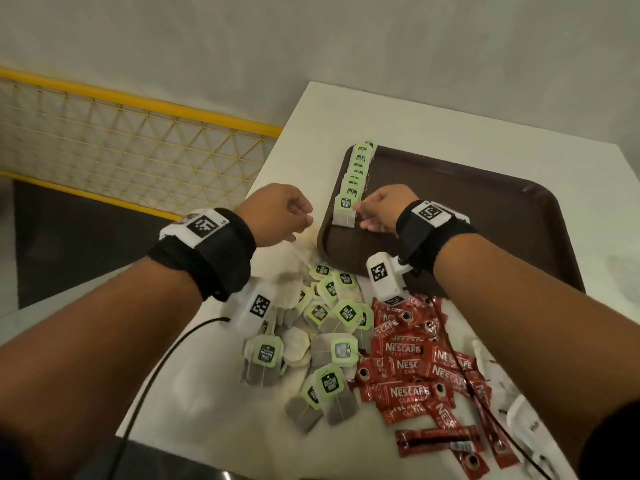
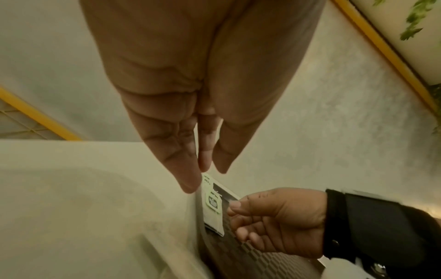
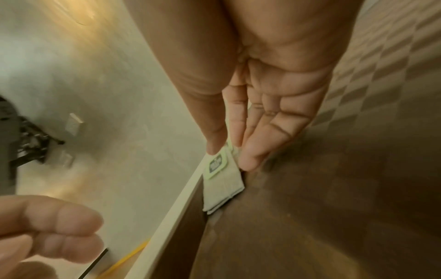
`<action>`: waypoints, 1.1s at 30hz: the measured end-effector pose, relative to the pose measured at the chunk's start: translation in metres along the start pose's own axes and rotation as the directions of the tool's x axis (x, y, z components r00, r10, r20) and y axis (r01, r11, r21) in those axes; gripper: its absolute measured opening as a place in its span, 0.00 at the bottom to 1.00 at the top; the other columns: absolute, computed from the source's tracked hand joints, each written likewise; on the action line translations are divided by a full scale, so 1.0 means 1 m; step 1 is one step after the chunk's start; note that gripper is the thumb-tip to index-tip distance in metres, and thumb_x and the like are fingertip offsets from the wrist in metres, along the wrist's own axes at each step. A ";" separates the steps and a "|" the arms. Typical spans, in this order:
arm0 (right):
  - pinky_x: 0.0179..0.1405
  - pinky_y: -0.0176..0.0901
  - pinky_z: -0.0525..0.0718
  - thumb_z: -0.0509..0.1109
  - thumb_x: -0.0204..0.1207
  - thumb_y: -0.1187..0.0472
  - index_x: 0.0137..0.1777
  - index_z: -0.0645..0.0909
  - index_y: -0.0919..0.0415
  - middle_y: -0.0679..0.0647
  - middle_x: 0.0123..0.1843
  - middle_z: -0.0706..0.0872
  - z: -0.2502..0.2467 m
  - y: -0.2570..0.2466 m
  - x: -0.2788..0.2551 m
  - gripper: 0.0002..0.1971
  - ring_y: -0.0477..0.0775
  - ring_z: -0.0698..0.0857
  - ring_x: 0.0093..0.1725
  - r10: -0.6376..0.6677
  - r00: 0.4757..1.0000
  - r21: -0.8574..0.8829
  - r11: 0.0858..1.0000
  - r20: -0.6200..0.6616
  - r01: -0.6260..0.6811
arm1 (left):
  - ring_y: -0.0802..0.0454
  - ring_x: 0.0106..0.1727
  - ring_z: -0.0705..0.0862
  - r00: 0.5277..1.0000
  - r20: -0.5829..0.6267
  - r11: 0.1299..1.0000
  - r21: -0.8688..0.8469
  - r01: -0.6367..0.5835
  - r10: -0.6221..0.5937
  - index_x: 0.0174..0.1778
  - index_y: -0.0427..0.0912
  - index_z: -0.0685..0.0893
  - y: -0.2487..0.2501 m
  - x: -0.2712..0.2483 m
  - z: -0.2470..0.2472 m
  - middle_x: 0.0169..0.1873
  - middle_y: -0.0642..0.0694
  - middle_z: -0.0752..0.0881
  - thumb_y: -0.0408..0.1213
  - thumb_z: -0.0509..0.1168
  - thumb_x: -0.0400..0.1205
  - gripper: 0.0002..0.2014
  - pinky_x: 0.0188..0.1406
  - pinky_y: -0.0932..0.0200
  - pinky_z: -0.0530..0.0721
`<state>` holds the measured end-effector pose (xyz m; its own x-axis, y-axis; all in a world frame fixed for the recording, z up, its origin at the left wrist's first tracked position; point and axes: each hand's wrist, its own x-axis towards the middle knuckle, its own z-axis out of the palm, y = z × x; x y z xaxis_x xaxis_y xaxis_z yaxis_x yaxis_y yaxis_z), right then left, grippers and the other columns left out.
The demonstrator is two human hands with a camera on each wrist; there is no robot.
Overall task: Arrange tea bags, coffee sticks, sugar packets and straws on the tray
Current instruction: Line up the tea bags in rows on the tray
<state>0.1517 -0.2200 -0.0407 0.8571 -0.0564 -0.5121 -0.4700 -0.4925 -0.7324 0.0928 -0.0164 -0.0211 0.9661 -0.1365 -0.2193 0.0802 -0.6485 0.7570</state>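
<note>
A brown tray [image 1: 485, 209] lies on the white table [image 1: 346, 109]. Several green-tagged tea bags [image 1: 356, 168] stand in a row along its left rim. My right hand [image 1: 360, 214] pinches the top of the nearest tea bag [image 1: 345, 213] in that row; in the right wrist view my thumb and fingers [image 3: 229, 156] close on that bag [image 3: 222, 181]. My left hand [image 1: 304, 216] hovers just left of the tray with relaxed fingers [image 2: 205, 175] and holds nothing. Loose tea bags [image 1: 322, 327] and red coffee sticks [image 1: 415, 368] are piled in front of the tray.
White paper-wrapped items [image 1: 519, 417] lie at the near right, beside the coffee sticks. A black cable [image 1: 156, 368] runs over the table's near left corner. A yellow mesh railing [image 1: 138, 140] stands beyond the table's left edge. Most of the tray's floor is bare.
</note>
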 end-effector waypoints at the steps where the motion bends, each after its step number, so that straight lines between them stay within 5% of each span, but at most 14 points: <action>1: 0.41 0.40 0.85 0.73 0.78 0.61 0.43 0.80 0.64 0.60 0.42 0.87 -0.003 0.002 -0.009 0.07 0.52 0.85 0.36 -0.048 0.999 -0.027 0.998 -0.006 0.048 | 0.52 0.44 0.88 1.000 -0.005 1.000 -0.001 -0.004 0.004 0.56 0.38 0.85 -0.002 -0.009 -0.006 0.45 0.45 0.87 0.34 0.68 0.83 0.07 0.36 0.64 0.89; 5: 0.43 0.45 0.88 0.76 0.74 0.58 0.52 0.84 0.63 0.59 0.48 0.90 -0.011 0.012 -0.054 0.11 0.51 0.88 0.37 -0.259 0.958 -0.223 0.934 0.120 0.280 | 0.50 0.46 0.89 0.999 0.033 0.992 0.127 -0.010 0.006 0.54 0.44 0.86 -0.015 -0.046 -0.019 0.49 0.50 0.87 0.45 0.67 0.84 0.09 0.42 0.56 0.89; 10: 0.44 0.45 0.88 0.76 0.72 0.45 0.47 0.85 0.52 0.49 0.42 0.89 -0.001 0.020 -0.113 0.12 0.48 0.87 0.40 -0.236 0.868 -0.571 0.673 0.436 0.470 | 0.46 0.64 0.80 0.993 0.116 0.878 0.478 -0.024 -0.036 0.76 0.48 0.72 -0.038 -0.078 -0.013 0.67 0.46 0.79 0.58 0.66 0.81 0.30 0.62 0.51 0.79; 14: 0.48 0.48 0.85 0.75 0.70 0.40 0.50 0.84 0.56 0.50 0.45 0.86 0.009 0.031 -0.130 0.20 0.49 0.84 0.44 -0.206 0.887 -0.757 0.465 0.413 0.460 | 0.38 0.69 0.76 0.983 0.100 0.676 0.736 0.031 -0.154 0.77 0.45 0.70 -0.047 -0.093 -0.001 0.70 0.39 0.76 0.67 0.55 0.82 0.35 0.64 0.46 0.77; 17: 0.48 0.52 0.86 0.73 0.69 0.35 0.51 0.84 0.62 0.57 0.46 0.87 0.017 0.035 -0.132 0.28 0.55 0.85 0.45 -0.207 0.910 -0.826 0.383 0.360 0.414 | 0.37 0.65 0.78 0.972 0.083 0.653 0.752 0.084 -0.221 0.71 0.42 0.72 -0.049 -0.099 0.007 0.65 0.38 0.76 0.71 0.47 0.81 0.38 0.61 0.46 0.78; 22: 0.49 0.51 0.85 0.74 0.69 0.36 0.51 0.81 0.59 0.53 0.47 0.85 0.029 0.043 -0.134 0.25 0.54 0.84 0.46 -0.214 0.921 -0.832 0.398 0.327 0.387 | 0.39 0.64 0.78 0.965 0.086 0.737 0.663 0.131 -0.249 0.72 0.41 0.71 -0.048 -0.101 0.017 0.66 0.39 0.73 0.76 0.56 0.73 0.45 0.59 0.46 0.79; 28: 0.49 0.48 0.83 0.80 0.66 0.43 0.53 0.81 0.59 0.53 0.50 0.84 0.031 0.045 -0.134 0.24 0.54 0.83 0.50 -0.263 0.915 -0.786 0.474 0.305 0.398 | 0.46 0.55 0.79 0.981 0.067 0.860 0.494 0.124 -0.180 0.65 0.41 0.76 -0.046 -0.099 0.025 0.59 0.42 0.79 0.62 0.72 0.74 0.33 0.48 0.54 0.76; 33: 0.36 0.43 0.76 0.82 0.65 0.48 0.49 0.85 0.71 0.55 0.35 0.80 0.029 0.051 -0.129 0.25 0.53 0.77 0.34 -0.284 0.905 -0.698 0.575 0.318 0.426 | 0.46 0.48 0.78 0.978 0.031 0.893 0.416 0.173 -0.205 0.55 0.38 0.80 -0.045 -0.098 0.024 0.48 0.45 0.80 0.60 0.76 0.70 0.31 0.45 0.54 0.75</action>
<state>0.0111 -0.2128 -0.0244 0.8419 0.3647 -0.3978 0.2419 -0.9139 -0.3260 -0.0117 0.0081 -0.0488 0.9211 -0.0241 -0.3886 0.1370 -0.9142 0.3814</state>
